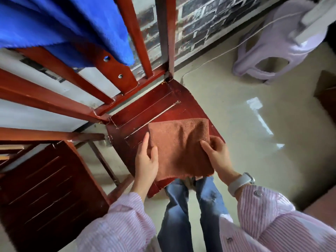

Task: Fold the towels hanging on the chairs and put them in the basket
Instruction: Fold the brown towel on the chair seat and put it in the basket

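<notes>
A folded brown towel [180, 148] lies on the seat of a red wooden chair [145, 110]. My left hand [146, 160] grips the towel's left edge, thumb on top. My right hand [216, 155] holds its right edge, thumb pressing the top and fingers beneath. A blue towel [60, 24] hangs over the chair's backrest at the upper left. No basket is in view.
A second red chair [45, 188] stands at the lower left. A lilac plastic stool [278, 48] sits by the brick-pattern wall at the upper right. A brown piece of furniture [327, 95] is at the right edge. Pale shiny floor lies to the right.
</notes>
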Tool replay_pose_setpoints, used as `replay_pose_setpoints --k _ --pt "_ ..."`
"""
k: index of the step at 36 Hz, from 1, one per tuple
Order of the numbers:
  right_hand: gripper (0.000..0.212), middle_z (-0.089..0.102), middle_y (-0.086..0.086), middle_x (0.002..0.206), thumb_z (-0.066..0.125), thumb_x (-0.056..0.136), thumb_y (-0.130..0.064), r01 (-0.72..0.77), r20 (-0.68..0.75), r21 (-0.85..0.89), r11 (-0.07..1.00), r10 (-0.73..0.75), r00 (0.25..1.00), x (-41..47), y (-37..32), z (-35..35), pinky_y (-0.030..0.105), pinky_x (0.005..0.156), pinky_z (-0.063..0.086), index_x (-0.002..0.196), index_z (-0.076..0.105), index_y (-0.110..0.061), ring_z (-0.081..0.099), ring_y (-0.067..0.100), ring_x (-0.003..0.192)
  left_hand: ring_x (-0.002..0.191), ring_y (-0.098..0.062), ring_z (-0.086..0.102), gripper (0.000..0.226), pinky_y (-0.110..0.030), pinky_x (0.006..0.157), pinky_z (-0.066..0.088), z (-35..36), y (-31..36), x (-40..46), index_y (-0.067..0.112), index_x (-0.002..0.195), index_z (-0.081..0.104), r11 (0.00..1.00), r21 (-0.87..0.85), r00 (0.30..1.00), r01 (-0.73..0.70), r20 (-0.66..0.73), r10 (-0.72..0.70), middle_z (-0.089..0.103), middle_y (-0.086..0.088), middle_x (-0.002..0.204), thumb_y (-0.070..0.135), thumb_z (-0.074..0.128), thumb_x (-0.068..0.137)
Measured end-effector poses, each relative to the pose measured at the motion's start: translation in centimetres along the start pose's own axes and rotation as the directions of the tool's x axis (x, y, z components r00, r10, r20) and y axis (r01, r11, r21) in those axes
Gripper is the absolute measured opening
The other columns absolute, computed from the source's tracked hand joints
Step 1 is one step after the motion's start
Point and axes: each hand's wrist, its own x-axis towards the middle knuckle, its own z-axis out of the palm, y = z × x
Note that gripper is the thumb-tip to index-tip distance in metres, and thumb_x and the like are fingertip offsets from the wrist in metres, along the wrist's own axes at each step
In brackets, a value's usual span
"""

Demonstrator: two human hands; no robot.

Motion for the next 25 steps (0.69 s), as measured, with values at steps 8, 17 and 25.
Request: replay_pose_setpoints --k 8,17,25 --pt "0.025 0.064 0.008 0.098 0.053 0.091 -0.022 0.031 -0.173 0.139 0.99 -0.007 0.985 -4.7 -3.6 -8.7 0.028 0.082 0.047 0.106 0.06 -0.004 0.059 0.017 0.09 0.127 -0.017 0.042 0.041 -0.02 0.096 0.03 2.2 9.8 -4.3 0.018 0.136 0.041 0.988 0.069 0.99 -0.14 0.036 0.138 0.046 -0.005 0.139 0.023 0.045 0.095" --pt "0.018 0.057 0.001 0.087 0.057 0.088 -0.017 0.162 -0.436 0.014 0.987 -0.14 0.889 -6.2 -4.3 -25.0 0.015 0.065 0.032 0.1 0.059 -0.004 0.053 0.015 0.078 0.103 -0.017 0.057 0.036 -0.023 0.089 0.045 12.3 22.2 -8.2 0.013 0.128 0.051 0.937 0.081 0.938 -0.341 0.101 0.332 0.061 -0.007 0.12 0.018 0.051 0.092" --pt "0.017 0.056 -0.002 0.087 0.056 0.088 -0.015 0.151 -0.554 -0.015 0.988 -0.134 0.821 -5.0 -1.2 -41.7 0.017 0.065 0.028 0.102 0.058 -0.005 0.051 0.015 0.08 0.09 -0.016 0.058 0.033 -0.027 0.081 0.047 26.5 32.3 -12.7 0.012 0.124 0.054 0.915 0.027 0.903 -0.403 0.173 0.393 0.063 -0.007 0.11 0.014 0.052 0.091"
